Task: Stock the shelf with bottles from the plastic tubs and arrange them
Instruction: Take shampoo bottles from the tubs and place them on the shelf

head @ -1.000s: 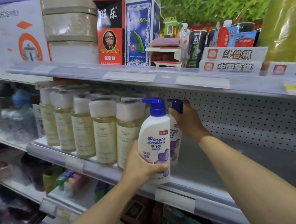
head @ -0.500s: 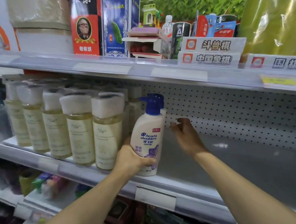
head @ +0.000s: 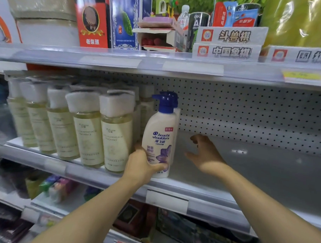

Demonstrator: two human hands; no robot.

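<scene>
Shelf [head: 255, 174]: standing bare to the right of the bottles, with a pegboard back.
Yellow bottles [head: 84, 132]: filling the left of the shelf in rows, the nearest one just beside the shampoo.
Shampoo [head: 159, 138]: standing upright near the front lip, label facing out; a second pump bottle [head: 176, 111] is sitting directly behind it, mostly hidden.
Left hand [head: 141, 165]: gripping the shampoo low on its body, fingers wrapping the base.
Right hand [head: 204, 154]: hovering over the bare shelf just right of the shampoo, fingers loosely spread, holding nothing.
Risk: nudging the shampoo further back is likely tipping the hidden bottle; sliding it left may be knocking the yellow row; its base is sitting close to the lip.
</scene>
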